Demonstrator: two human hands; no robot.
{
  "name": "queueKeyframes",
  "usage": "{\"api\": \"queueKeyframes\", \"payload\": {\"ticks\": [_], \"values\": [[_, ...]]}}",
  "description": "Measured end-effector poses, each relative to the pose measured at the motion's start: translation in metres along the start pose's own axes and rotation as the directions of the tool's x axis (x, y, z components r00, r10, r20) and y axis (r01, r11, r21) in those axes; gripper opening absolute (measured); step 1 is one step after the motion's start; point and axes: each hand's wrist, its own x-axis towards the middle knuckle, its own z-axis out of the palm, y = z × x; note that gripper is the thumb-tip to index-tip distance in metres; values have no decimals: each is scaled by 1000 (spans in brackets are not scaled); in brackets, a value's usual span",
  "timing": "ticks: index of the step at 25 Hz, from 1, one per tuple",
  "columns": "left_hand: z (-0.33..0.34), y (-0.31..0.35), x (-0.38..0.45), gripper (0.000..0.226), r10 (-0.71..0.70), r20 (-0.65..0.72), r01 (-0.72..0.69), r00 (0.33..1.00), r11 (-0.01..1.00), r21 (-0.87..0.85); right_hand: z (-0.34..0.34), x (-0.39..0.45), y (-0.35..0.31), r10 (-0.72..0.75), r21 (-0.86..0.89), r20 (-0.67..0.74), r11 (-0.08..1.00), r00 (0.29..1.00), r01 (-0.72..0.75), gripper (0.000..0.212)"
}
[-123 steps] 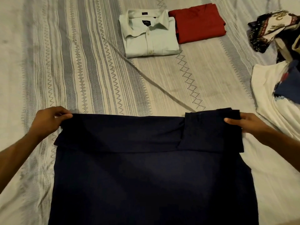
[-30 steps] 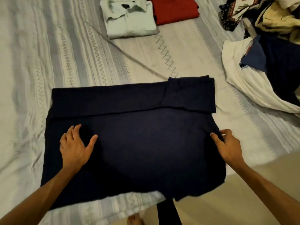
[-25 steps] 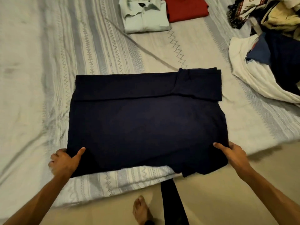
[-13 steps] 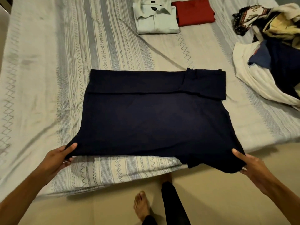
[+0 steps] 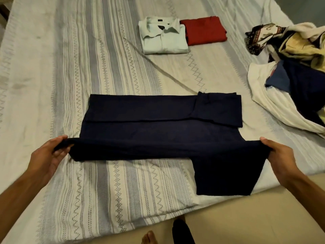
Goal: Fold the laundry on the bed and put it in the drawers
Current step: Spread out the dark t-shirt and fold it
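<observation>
A person stood at the edge of a bed [image 5: 52, 71] covered with a pale sheet striped in grey and stitched with zigzag patterns, both bare hands gripping a dark navy garment [image 5: 158, 131] spread across it. The left hand [image 5: 48, 156] pinched the garment's near left corner, thumb on top and fingers curled beneath the cloth. The right hand [image 5: 279, 156] held the near right corner the same way, fingers wrapped under the edge. Between the two hands the near edge was lifted off the sheet and drawn taut, while a flap of the same fabric hung down below the right side toward the edge of the bed. The far edge of the garment lay flat, already folded over itself in a band, with a smaller doubled section at its far right.

Farther up the bed, a folded pale shirt [image 5: 163, 38] with its collar showing lay just beside a folded red garment [image 5: 204, 30], the two touching or nearly so. Well apart, at the right edge of the bed, sat a loose pile of unfolded laundry [image 5: 295, 71], including white, dark blue, yellowish and patterned pieces. Below the bed, a bare foot [image 5: 149, 237] and a dark trouser leg [image 5: 182, 233] showed on the beige floor [image 5: 246, 217].
</observation>
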Motion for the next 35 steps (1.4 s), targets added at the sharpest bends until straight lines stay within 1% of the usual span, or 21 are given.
{"api": "queueKeyframes", "payload": {"ticks": [3,5,6,8,9,11,12,13,15,16,17,18,19,21,24,27,28,30,31,33,35], "values": [[26,-7,45,27,-23,64,19,998,997,69,25,57,9,126,-83,28,989,992,-123,20],[36,-14,67,33,-11,85,-12,996,964,266,35,81,19,234,-186,98,959,967,-213,28],[39,-19,74,32,18,77,-50,997,899,435,38,88,25,271,-236,119,942,955,-238,33],[46,-21,78,29,37,88,-90,995,685,723,37,95,33,264,-285,130,933,956,-219,34],[48,-21,80,39,58,92,-108,994,578,809,36,93,33,238,-271,138,943,961,-195,31],[51,-21,85,67,216,176,-243,960,341,908,35,87,30,198,-222,147,961,969,-163,26],[54,-22,87,74,305,252,-315,918,179,932,35,85,27,190,-211,153,965,970,-156,25],[58,-24,87,73,370,364,-394,854,4,919,34,85,26,192,-211,158,965,969,-157,24],[75,-30,83,61,331,629,-555,704,-296,777,33,88,24,230,-227,165,955,959,-190,24],[88,-33,78,53,264,731,-619,629,-399,676,33,89,23,253,-241,171,948,952,-208,26],[95,-38,79,47,191,807,-677,559,-456,577,33,90,24,267,-255,174,942,948,-218,28],[102,-40,79,45,144,848,-716,510,-475,511,35,90,24,268,-263,176,940,947,-217,29],[106,-42,82,45,124,867,-751,483,-451,483,34,92,23,258,-259,178,943,950,-208,31],[112,-38,85,42,159,856,-792,493,-325,517,32,96,16,234,-211,210,959,949,-189,38],[113,-24,84,23,233,764,-770,602,-83,632,30,101,5,207,-129,273,976,940,-177,43],[117,-24,90,13,274,655,-692,704,60,719,38,110,11,207,-133,192,974,960,-183,40],[119,-27,93,8,262,623,-658,737,69,749,42,113,16,223,-176,139,964,965,-197,41],[128,-35,93,8,270,594,-617,757,-2,787,48,117,22,263,-223,81,945,961,-240,42],[136,-39,90,21,280,619,-631,734,-55,774,49,119,23,275,-220,82,942,958,-252,41],[165,-51,69,47,261,732,-729,629,-129,673,46,119,22,283,-210,128,944,950,-253,40],[205,-67,42,54,197,825,-812,530,-164,560,42,114,20,270,-194,190,953,944,-234,40]]}}
